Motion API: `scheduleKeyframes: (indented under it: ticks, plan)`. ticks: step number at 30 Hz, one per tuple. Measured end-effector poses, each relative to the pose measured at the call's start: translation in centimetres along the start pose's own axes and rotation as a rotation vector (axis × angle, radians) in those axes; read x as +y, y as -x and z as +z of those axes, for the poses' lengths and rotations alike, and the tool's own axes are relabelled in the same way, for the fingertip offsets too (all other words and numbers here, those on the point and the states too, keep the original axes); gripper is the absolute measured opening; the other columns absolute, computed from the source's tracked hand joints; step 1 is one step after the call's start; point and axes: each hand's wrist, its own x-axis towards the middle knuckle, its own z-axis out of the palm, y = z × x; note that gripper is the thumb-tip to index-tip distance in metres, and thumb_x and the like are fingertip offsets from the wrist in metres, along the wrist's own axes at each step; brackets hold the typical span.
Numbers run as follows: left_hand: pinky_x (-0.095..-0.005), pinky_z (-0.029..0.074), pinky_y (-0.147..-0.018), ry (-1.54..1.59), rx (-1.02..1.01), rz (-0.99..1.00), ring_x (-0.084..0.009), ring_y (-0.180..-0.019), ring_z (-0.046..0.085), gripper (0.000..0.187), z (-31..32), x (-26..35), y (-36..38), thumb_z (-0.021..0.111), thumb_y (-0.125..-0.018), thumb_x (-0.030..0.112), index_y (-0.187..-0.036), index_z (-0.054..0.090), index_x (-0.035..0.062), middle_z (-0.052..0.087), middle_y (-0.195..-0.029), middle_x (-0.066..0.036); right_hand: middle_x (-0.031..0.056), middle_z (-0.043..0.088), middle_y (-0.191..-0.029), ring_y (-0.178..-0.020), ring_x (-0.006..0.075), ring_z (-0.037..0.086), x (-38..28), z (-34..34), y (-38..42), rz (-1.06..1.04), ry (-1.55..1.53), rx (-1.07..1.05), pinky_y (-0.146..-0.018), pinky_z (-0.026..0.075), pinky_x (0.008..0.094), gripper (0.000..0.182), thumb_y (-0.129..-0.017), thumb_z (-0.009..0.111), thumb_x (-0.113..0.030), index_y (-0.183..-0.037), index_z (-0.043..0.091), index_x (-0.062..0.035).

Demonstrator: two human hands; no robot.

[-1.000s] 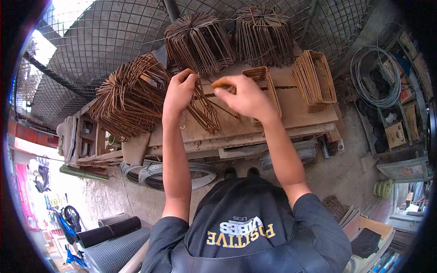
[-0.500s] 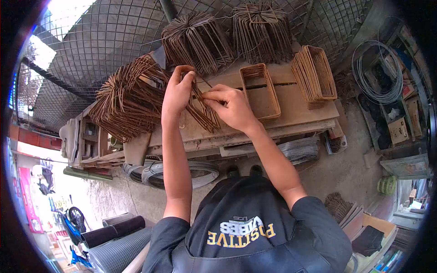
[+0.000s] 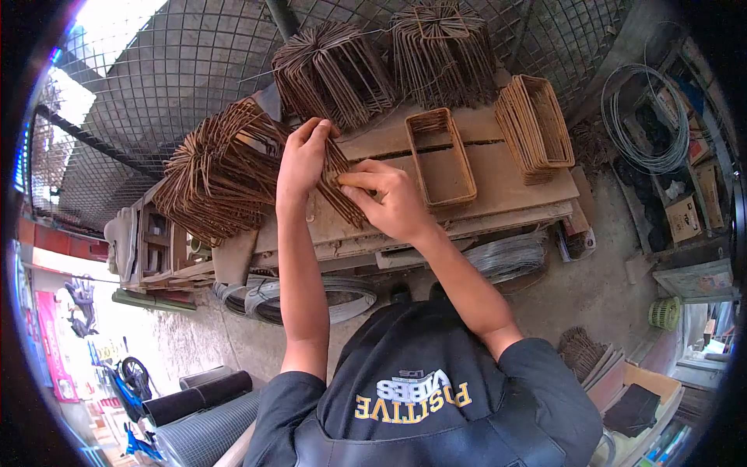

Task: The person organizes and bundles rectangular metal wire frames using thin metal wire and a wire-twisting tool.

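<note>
The left hand (image 3: 302,167) hides the upper end of a small bundle of rusty wire frames (image 3: 342,206), so we cannot see how many it contains. The fingertips of the right hand (image 3: 389,201) cover part of the same bars. Wire coils (image 3: 268,300) lie partly out of sight below the wooden table (image 3: 492,171), and the picture's corners fade to black.

On the dark shirt (image 3: 436,335) we read "POSITIVE VIBES", upside down from here; a smaller line above it is too tiny to make out. Print on a cardboard box (image 3: 683,219) at right is also illegible.

Both bare arms reach forward over the table. The left one runs nearly straight, its fingers curled and grasping the bundle. The right slants inward, thumb and forefinger touching the bars; we cannot tell whether they pinch. The bundle lies between a large fanned heap (image 3: 210,171) and a single upright-facing rectangle (image 3: 453,201).
</note>
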Motion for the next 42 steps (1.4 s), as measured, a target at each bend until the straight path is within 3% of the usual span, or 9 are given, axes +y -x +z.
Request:
scheduleKeyframes:
  ticks: [5, 18, 23, 29, 33, 35, 37, 39, 42]
  plan:
    - [-0.0293, 0.042, -0.067, -0.001, -0.02, 0.006, -0.0091, -0.071, 0.047, 0.033, -0.2, -0.7, -0.3, 0.054, -0.107, 0.026, -0.093, 0.066, -0.0015, 0.056, -0.073, 0.0, 0.0171, 0.074, -0.108, -0.096, 0.0289, 0.072, -0.4, 0.6, 0.3, 0.072, -0.022, -0.009, -0.084, 0.056, 0.0366, 0.022, -0.093, 0.074, -0.007, -0.112, 0.077, 0.0024]
    - [-0.0307, 0.046, -0.082, 0.049, -0.042, -0.065, -0.014, -0.083, 0.056, 0.035, -0.5, -0.9, -0.6, 0.05, -0.106, 0.026, -0.093, 0.067, -0.002, 0.065, -0.084, -0.006, 0.0186, 0.072, -0.105, -0.097, 0.0347, 0.068, 0.2, 0.7, 0.1, -0.073, 0.082, -0.032, -0.087, 0.054, 0.0417, 0.026, -0.092, 0.075, -0.008, -0.115, 0.077, 0.0022]
    - [-0.0309, 0.044, -0.074, -0.01, 0.012, -0.007, -0.0127, -0.075, 0.051, 0.036, -0.4, -1.2, -0.4, 0.051, -0.106, 0.027, -0.093, 0.067, -0.0012, 0.058, -0.077, -0.004, 0.0184, 0.071, -0.107, -0.097, 0.0335, 0.069, 0.1, 0.2, 0.7, -0.074, 0.122, -0.059, -0.087, 0.055, 0.0404, 0.027, -0.094, 0.074, -0.01, -0.118, 0.076, 0.0006]
    - [-0.0304, 0.04, -0.066, -0.022, 0.033, -0.089, -0.0111, -0.068, 0.044, 0.038, -0.1, 0.7, 0.4, 0.051, -0.107, 0.031, -0.092, 0.066, -0.0001, 0.048, -0.07, -0.001, 0.0145, 0.073, -0.111, -0.098, 0.0252, 0.072, -1.4, -3.9, 2.5, 0.05, 0.08, 0.086, -0.08, 0.057, 0.0343, 0.029, -0.094, 0.074, -0.008, -0.122, 0.078, -0.0062]
    - [-0.0304, 0.039, -0.066, -0.005, -0.001, -0.09, -0.0114, -0.068, 0.043, 0.038, -0.2, -0.7, -0.2, 0.051, -0.107, 0.032, -0.092, 0.066, 0.0001, 0.046, -0.07, -0.001, 0.0109, 0.073, -0.109, -0.095, 0.0193, 0.07, -0.4, -9.0, 4.1, 0.223, 0.383, 0.232, -0.074, 0.055, 0.0308, 0.032, -0.093, 0.076, -0.009, -0.125, 0.077, -0.0082]
    - [-0.0304, 0.039, -0.066, 0.008, -0.002, -0.072, -0.0111, -0.068, 0.042, 0.038, -0.2, -1.0, -0.4, 0.051, -0.107, 0.032, -0.092, 0.066, 0.0001, 0.046, -0.07, -0.001, 0.0152, 0.072, -0.11, -0.098, 0.031, 0.071, -0.2, -11.2, 4.7, 0.426, 0.563, 0.238, -0.086, 0.056, 0.0422, 0.035, -0.094, 0.077, -0.024, -0.124, 0.076, -0.0062]
    - [-0.0303, 0.038, -0.065, 0.02, -0.002, -0.052, -0.0107, -0.068, 0.042, 0.038, -0.4, -1.6, -0.7, 0.051, -0.107, 0.032, -0.092, 0.066, 0.0, 0.045, -0.07, 0.0, 0.0155, 0.071, -0.109, -0.098, 0.0316, 0.07, 0.8, -12.8, 6.0, 0.507, 0.635, 0.236, -0.085, 0.055, 0.0441, 0.041, -0.093, 0.078, -0.033, -0.122, 0.075, -0.0042]
    - [-0.028, 0.046, -0.079, 0.048, -0.075, -0.118, -0.0105, -0.085, 0.055, 0.035, -0.9, -1.9, -1.0, 0.056, -0.108, 0.031, -0.107, 0.067, -0.0033, 0.066, -0.094, -0.001, 0.0105, 0.071, -0.092, -0.077, 0.0215, 0.066, 1.9, -13.6, 7.1, 0.512, 0.789, 0.243, -0.071, 0.052, 0.0367, 0.036, -0.09, 0.081, -0.027, -0.112, 0.075, 0.0017]
    - [-0.0288, 0.046, -0.084, 0.029, -0.019, -0.156, -0.0124, -0.092, 0.058, 0.039, -0.5, -1.2, -0.5, 0.056, -0.109, 0.032, -0.117, 0.067, -0.0045, 0.069, -0.102, -0.003, 0.0125, 0.073, -0.082, -0.074, 0.0225, 0.069, 1.7, -13.5, 7.2, 0.659, 0.59, 0.267, -0.071, 0.053, 0.037, 0.032, -0.09, 0.081, -0.026, -0.101, 0.074, 0.0034]
